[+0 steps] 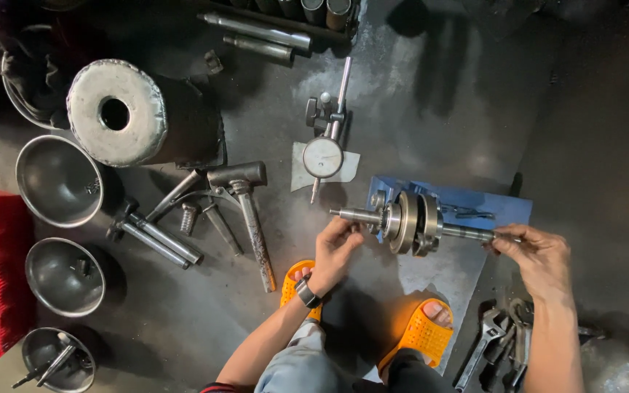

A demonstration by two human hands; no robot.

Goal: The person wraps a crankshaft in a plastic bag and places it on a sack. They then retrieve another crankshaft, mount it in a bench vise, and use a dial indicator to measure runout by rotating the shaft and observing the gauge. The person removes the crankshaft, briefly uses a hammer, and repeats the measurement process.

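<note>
Fingers (345,231) of both hands pinched on the crankshaft (415,222) ends, bare floor (431,109) beyond.

Dial gauge (322,156) crowds crankshaft (410,222) (hammer (245,207) leftward).

Ranged around a dial gauge (322,157) on its white cloth: left of it a hammer (245,191) beside loose steel rods (160,240), farther left a welded metal cylinder (129,113) and three steel bowls (58,180), above it two steel bars (258,33), far below right several wrenches (495,340).
</note>
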